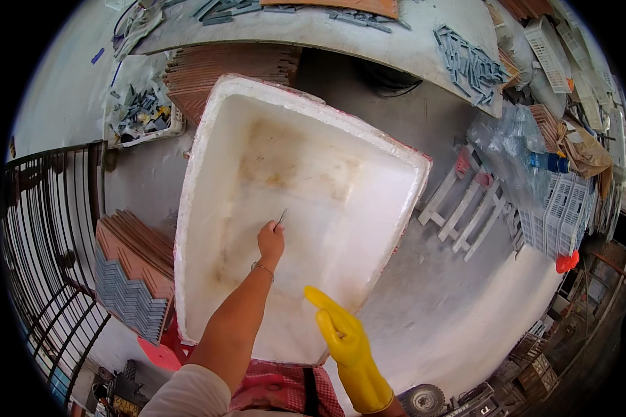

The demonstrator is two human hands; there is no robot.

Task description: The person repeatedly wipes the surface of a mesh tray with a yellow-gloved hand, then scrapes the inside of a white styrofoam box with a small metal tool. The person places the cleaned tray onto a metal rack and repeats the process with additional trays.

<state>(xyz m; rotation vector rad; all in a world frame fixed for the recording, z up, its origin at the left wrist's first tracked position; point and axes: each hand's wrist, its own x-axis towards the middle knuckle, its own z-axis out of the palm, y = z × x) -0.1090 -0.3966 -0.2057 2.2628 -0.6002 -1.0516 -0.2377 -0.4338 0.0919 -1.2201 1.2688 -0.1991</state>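
Note:
A large white foam box (200, 174) with brown stains on its inner bottom fills the middle of the view. Over its inside, my left hand (270, 240), bare with a thin bracelet at the wrist, is closed around a slim, dark metallic piece (282, 217). Only the tip of that piece sticks out past the fingers, so its kind is hidden. My right hand (344, 333) wears a yellow rubber glove and hovers by the box's near right edge. Its fingers are stretched out, with nothing visible in them.
Beyond the box stands a pale table (438, 52) bearing grey strips (469, 66). A crate of scraps (146, 115) lies far left. Boards with grey strips (135, 285) lean near black bars (45, 243). Right are a white slatted rack (462, 205) and plastic crates (553, 215).

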